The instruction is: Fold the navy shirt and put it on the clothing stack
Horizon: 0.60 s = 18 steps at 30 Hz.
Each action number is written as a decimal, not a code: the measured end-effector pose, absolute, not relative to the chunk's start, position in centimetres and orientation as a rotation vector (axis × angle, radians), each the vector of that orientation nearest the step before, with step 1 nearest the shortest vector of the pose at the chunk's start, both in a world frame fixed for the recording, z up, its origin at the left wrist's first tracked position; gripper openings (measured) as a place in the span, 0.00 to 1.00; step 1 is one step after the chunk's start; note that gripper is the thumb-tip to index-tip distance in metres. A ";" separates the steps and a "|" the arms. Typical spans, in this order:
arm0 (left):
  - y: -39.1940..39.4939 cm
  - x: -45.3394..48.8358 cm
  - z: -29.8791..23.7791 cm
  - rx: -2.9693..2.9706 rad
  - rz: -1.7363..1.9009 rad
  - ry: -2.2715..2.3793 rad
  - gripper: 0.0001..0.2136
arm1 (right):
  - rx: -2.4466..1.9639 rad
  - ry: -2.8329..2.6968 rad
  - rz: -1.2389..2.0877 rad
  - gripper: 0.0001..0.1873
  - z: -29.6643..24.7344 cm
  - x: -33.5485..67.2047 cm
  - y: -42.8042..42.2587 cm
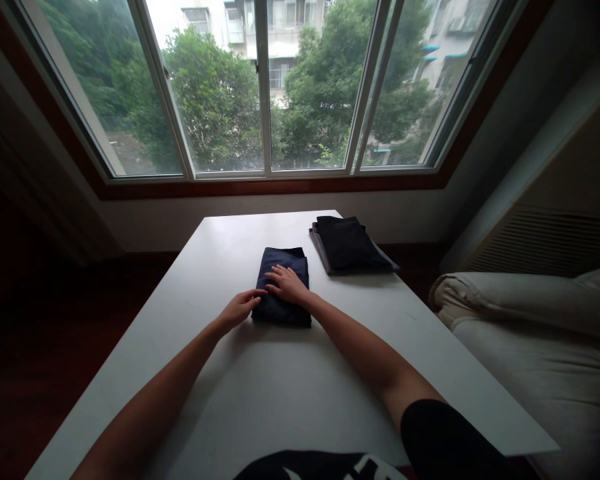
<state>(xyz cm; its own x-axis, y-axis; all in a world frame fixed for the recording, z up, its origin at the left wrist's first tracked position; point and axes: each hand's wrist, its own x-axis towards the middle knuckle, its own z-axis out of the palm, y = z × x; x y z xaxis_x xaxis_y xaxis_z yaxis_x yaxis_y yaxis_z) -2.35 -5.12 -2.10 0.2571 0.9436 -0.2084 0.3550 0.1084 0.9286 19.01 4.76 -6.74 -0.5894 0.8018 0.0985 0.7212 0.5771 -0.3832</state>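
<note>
A folded dark blue garment [286, 263] lies near the middle of the white table [260, 393]. My right hand [289, 283] rests flat on top of it, fingers stretched out and pointing left. My left hand [240, 308] touches the garment's left edge with its fingers extended, holding nothing. Behind and to the right sits a stack of folded black and grey clothes [349, 244], apart from both hands.
A wide window [265, 87] with trees outside runs behind the table. A pale sofa or cushion [535, 320] stands close to the table's right edge. Dark floor [40, 347] lies to the left.
</note>
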 end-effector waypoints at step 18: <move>-3.6 -7.9 0.3 1.373 0.121 1.145 0.30 | -1.474 -2.558 0.486 0.34 -8.4 19.4 5.6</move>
<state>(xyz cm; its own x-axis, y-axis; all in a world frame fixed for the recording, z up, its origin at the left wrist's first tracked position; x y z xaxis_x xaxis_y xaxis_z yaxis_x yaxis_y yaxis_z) -7.87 -3.60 0.31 0.4966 0.6627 -0.5606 0.5312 0.2787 0.8001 19.42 5.60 -8.41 -0.5060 0.8620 -0.0319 0.8136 0.4647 -0.3495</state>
